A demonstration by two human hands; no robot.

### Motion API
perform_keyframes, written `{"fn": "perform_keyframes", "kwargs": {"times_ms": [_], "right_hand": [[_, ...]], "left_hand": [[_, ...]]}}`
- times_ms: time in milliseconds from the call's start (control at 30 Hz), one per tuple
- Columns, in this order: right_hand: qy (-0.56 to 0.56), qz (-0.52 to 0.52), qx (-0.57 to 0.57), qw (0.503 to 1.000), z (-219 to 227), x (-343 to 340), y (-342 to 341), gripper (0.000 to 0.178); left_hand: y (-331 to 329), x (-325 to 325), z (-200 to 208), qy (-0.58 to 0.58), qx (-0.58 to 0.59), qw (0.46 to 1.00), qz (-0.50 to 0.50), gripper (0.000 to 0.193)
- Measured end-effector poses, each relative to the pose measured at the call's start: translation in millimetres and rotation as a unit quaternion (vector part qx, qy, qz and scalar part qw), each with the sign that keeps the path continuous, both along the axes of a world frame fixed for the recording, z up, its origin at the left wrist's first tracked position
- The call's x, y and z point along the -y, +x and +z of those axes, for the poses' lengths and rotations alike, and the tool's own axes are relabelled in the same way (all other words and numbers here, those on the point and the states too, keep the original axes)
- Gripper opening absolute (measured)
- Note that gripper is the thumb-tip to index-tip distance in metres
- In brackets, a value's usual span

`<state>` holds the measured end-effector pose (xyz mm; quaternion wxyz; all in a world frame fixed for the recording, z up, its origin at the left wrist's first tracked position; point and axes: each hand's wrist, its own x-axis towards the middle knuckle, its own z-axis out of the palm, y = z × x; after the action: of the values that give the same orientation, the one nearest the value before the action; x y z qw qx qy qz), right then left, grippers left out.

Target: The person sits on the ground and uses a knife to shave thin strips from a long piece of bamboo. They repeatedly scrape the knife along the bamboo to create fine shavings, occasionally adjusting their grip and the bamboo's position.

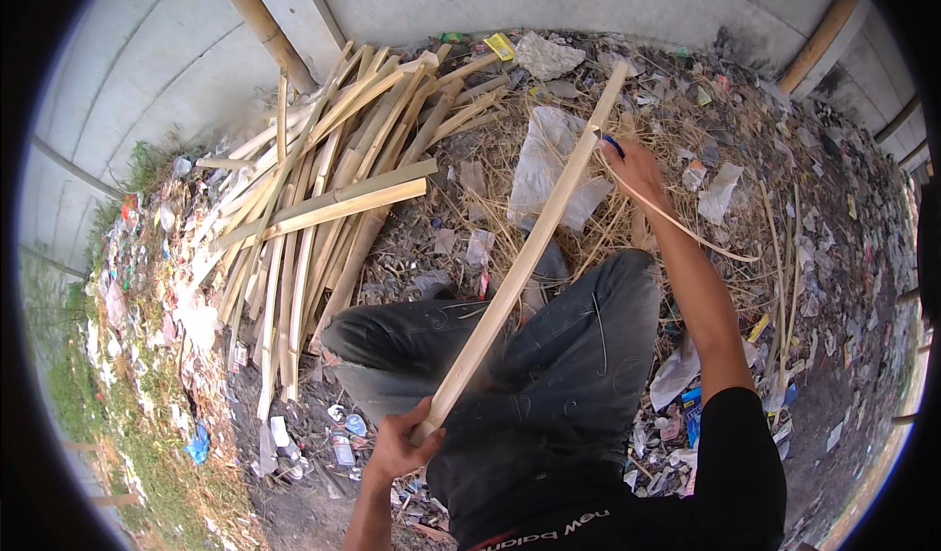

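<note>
A long, pale split-bamboo strip (524, 260) slants across my lap, from near my waist up to the far right. My left hand (400, 443) is closed round its near end. Towards the far end, my right hand (639, 171) grips a small blue-handled knife (612, 145) against the strip's right side. A thin bamboo shaving (701, 240) trails from beside that hand, curving down to the right past my forearm. Most of the knife is covered by my fingers. The strip's far tip (618, 73) sticks out beyond the blade.
To the left lies a large heap of split bamboo (338, 178), two pieces crosswise on top. Under the strip's far half are a whitish plastic sheet (544, 164) and straw-like shavings (490, 208). Litter covers the ground. A grey wall (549, 7) with bamboo posts (263, 22) stands behind.
</note>
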<state>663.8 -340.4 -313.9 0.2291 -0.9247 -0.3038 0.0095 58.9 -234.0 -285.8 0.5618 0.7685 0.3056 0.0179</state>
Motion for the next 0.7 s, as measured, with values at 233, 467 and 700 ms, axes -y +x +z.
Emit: {"fn": "perform_keyframes", "kwargs": {"times_ms": [233, 467, 700], "right_hand": [[0.124, -0.031, 0.018, 0.992, -4.2, 12.7, -2.6, 0.049], [0.243, -0.023, -0.091, 0.965, -18.9, 16.1, -5.4, 0.047], [0.296, 0.085, -0.253, 0.917, 8.8, -18.5, -96.7, 0.050]], "left_hand": [[-35.7, -3.8, -19.4, -0.059, 0.021, 0.998, 0.023, 0.057], [-11.2, -5.0, -2.3, -0.091, 0.007, 0.996, 0.021, 0.059], [20.7, 11.5, -19.3, -0.018, 0.043, 0.996, 0.072, 0.058]]}}
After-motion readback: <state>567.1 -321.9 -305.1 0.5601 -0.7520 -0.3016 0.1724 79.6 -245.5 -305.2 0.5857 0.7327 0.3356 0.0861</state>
